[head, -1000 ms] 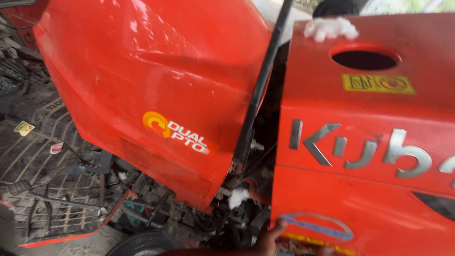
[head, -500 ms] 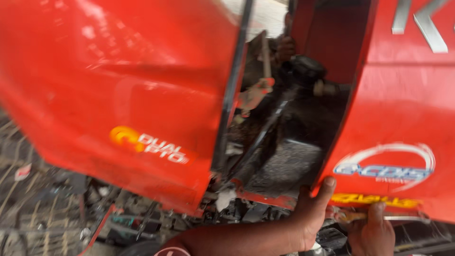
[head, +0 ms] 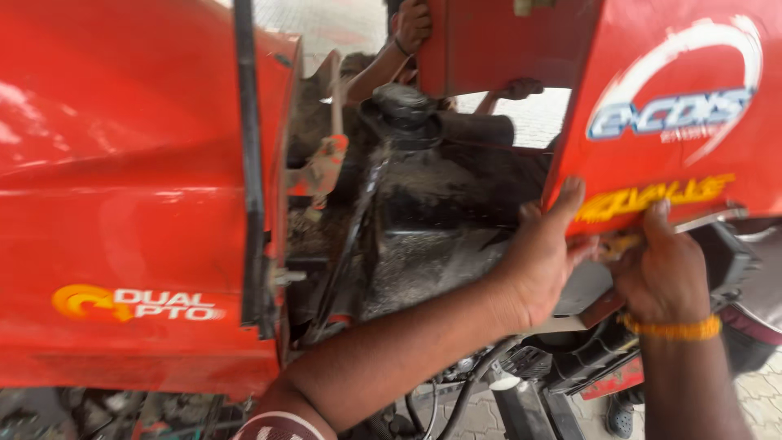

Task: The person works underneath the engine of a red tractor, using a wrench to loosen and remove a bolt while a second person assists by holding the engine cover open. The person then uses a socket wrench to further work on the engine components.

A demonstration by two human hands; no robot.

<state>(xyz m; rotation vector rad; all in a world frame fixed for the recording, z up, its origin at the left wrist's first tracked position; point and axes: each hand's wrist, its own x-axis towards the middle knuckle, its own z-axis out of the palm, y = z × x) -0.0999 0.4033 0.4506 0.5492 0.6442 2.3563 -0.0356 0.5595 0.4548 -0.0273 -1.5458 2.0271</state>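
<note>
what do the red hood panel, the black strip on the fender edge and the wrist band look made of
Red hood panel: probably painted sheet metal, glossy, with bright reflections and a thin edge gripped by left hand and right hand.
Black strip: likely rubber trim, matte and dark.
Wrist band: seemingly yellow-orange thread or beads; too blurred to tell.

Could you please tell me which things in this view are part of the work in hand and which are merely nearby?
In hand:
- red hood panel, gripped along its lower edge
- left hand on that edge
- right hand beside it
- another person's hand on the panel's far top edge

Merely nearby:
- red side cover at left
- black engine block
- black hoses below
</note>
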